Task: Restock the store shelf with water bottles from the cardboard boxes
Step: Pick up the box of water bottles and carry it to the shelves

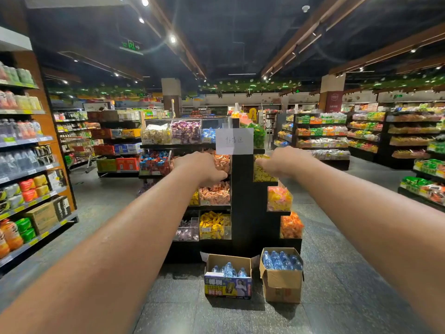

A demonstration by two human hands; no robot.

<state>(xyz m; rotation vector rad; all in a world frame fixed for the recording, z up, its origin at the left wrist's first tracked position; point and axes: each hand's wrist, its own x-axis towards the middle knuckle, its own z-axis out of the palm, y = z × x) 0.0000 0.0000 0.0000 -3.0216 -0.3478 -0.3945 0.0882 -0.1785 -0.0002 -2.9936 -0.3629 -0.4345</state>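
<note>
Drinks shelf (pixel 26 165), left edge: restocking judged not yet begun. Left hand (pixel 202 166), centre: outstretched, fingers relaxed, holding nothing. Printed box (pixel 227 286), lower centre floor: about four water bottles (pixel 228 270) showing. Right hand (pixel 277 162): likewise empty. Plain box (pixel 281 280): packed, count unclear. Boxes: two.

Before the candy stand (pixel 243 201), on the floor (pixel 337 297), the left box (pixel 227 285) stands just beside the right box (pixel 281 280), each with water bottles (pixel 280 261) in it, while a paper sign (pixel 234 141) hangs at the stand's top, the drinks shelf (pixel 29 165) runs well to its left, and snack shelves (pixel 322 133) stand behind it to the right.
</note>
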